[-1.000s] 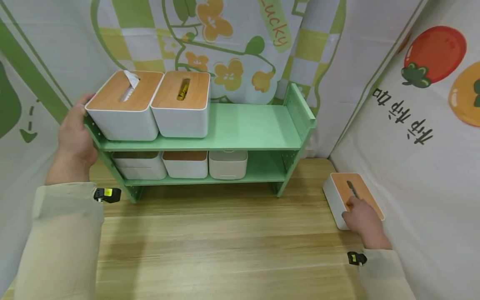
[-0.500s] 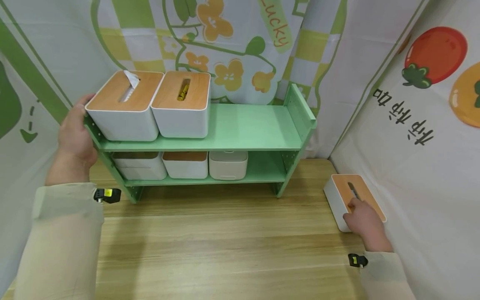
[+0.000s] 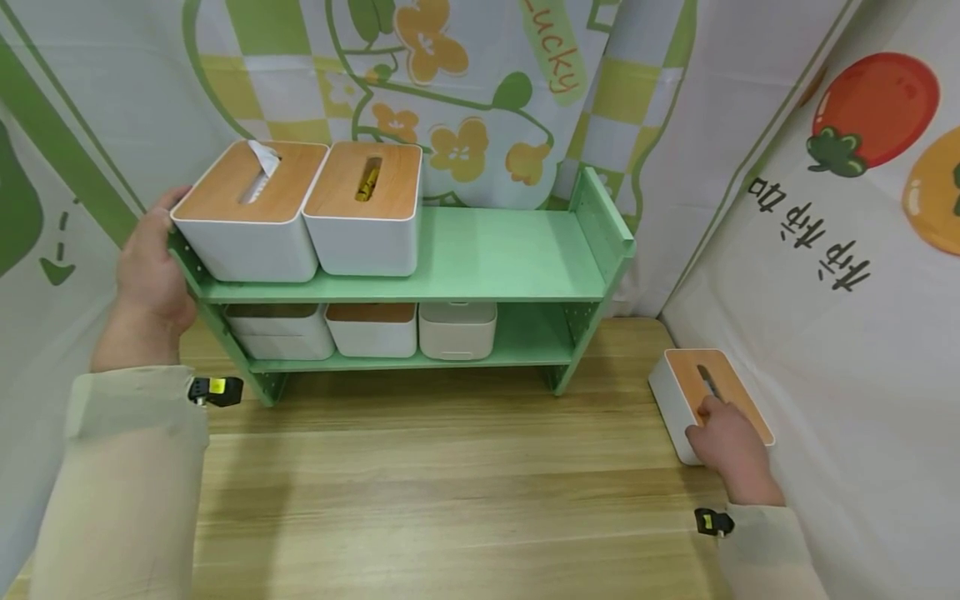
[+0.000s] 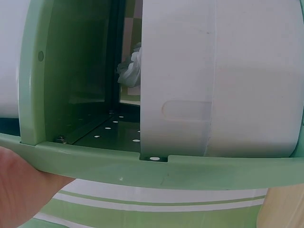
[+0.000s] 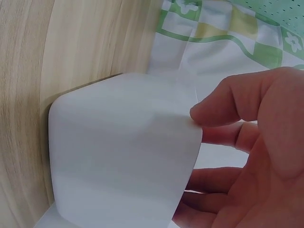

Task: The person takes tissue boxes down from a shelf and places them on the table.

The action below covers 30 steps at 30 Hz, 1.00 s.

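On the left, my left hand point(image 3: 153, 279) grips the side panel of a green two-tier shelf point(image 3: 495, 250). In the left wrist view only part of this hand point(image 4: 21, 187) shows, against the panel's edge point(image 4: 109, 164); its fingertips are hidden. Far to the right, my right hand point(image 3: 727, 442) holds a white tissue box point(image 3: 670, 408) with a wood-look lid by its near edge. In the right wrist view, the thumb point(image 5: 213, 111) lies at the rim of the box point(image 5: 118, 147) while the other fingers reach over its top. A dark grey item shows in the lid's slot.
On the upper tier stand a tissue box point(image 3: 258, 250) with a tissue sticking out and a wood-lidded box point(image 3: 363, 246) with something yellow inside. Three white boxes, one being a cream box point(image 3: 456, 332), sit below. A printed curtain point(image 3: 810, 350) borders the right side of the wooden surface point(image 3: 450, 483).
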Each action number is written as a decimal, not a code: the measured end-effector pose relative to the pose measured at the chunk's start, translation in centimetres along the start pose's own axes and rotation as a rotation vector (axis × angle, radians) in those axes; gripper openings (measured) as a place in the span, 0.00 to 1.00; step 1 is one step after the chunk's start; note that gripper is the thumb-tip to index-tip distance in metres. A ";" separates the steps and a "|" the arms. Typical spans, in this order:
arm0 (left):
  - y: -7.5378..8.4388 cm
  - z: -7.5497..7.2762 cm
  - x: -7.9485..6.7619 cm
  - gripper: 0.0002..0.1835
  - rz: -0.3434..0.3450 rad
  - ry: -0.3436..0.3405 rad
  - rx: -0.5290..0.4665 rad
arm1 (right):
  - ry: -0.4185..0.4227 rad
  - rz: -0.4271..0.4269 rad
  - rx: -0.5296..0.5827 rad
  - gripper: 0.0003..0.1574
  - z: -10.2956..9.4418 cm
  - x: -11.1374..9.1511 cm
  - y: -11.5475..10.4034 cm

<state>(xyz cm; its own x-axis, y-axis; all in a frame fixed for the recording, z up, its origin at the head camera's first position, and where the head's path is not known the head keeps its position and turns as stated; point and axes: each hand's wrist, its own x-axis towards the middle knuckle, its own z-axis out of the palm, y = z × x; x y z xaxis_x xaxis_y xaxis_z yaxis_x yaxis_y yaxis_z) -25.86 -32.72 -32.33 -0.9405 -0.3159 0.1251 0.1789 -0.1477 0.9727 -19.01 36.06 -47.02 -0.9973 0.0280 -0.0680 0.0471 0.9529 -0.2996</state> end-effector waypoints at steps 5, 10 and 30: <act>0.2 -0.1 -0.1 0.24 -0.003 0.008 0.006 | 0.014 0.021 -0.007 0.22 0.0 0.0 -0.5; 0.2 -0.2 -0.1 0.24 -0.008 0.003 0.022 | 0.062 0.019 -0.017 0.24 0.1 -0.1 -0.8; -0.1 -0.2 -0.2 0.24 0.024 0.014 0.046 | 0.343 -0.270 0.077 0.33 -0.3 -2.1 -10.2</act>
<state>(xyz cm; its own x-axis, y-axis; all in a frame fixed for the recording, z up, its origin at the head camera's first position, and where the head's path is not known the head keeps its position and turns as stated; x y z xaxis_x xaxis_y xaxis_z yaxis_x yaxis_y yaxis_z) -25.67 -32.81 -32.46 -0.9319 -0.3320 0.1463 0.1878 -0.0963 0.9775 -17.46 26.35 -43.50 -0.9348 -0.1074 0.3386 -0.2261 0.9150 -0.3340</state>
